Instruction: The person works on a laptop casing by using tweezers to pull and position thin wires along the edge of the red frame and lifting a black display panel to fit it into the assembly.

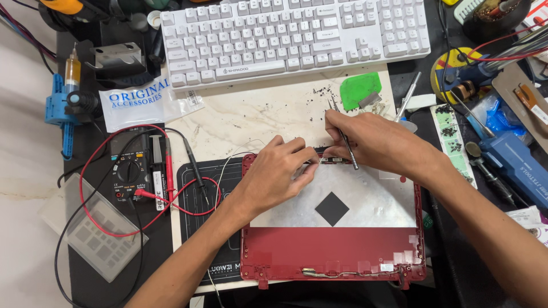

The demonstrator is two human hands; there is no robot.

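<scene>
Head camera looks steeply down, close over workbench.

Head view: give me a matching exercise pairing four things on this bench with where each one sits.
Things:
1. white keyboard
2. black multimeter with red leads
3. red laptop lid shell
4. green plastic pick

Places:
A. under both hands, near edge
B. far edge, centre
C. left of the shell
D. just below the keyboard's right end

Pairs: 1-B, 2-C, 3-A, 4-D
</scene>
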